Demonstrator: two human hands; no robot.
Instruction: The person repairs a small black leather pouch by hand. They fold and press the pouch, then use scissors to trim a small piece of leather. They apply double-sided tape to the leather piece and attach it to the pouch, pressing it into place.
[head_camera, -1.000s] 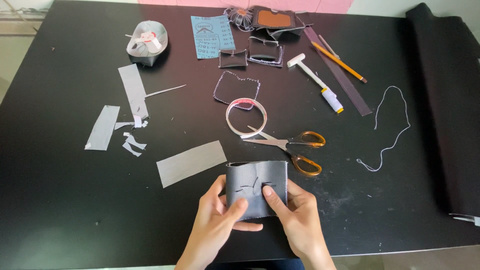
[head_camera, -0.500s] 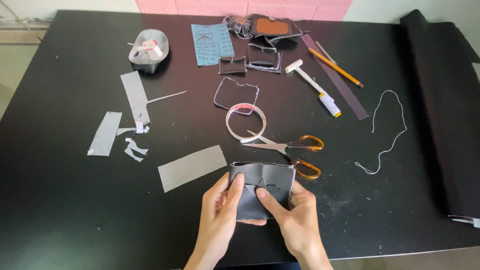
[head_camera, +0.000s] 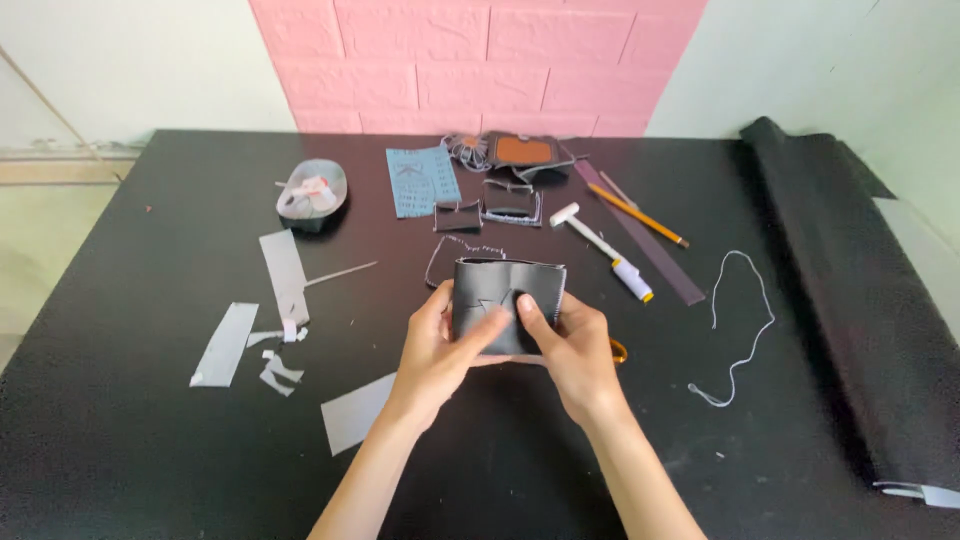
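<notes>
Both hands, the left hand (head_camera: 437, 345) and the right hand (head_camera: 567, 345), pinch a dark pouch (head_camera: 507, 305) tight by its sides and hold it up over the black table (head_camera: 150, 450), with what may be orange scissors (head_camera: 618, 350) peeking out behind the right hand.

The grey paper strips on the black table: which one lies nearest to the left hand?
The wide grey strip just beside the left forearm, below the left hand. The long strip and the far-left strip lie farther away.
</notes>
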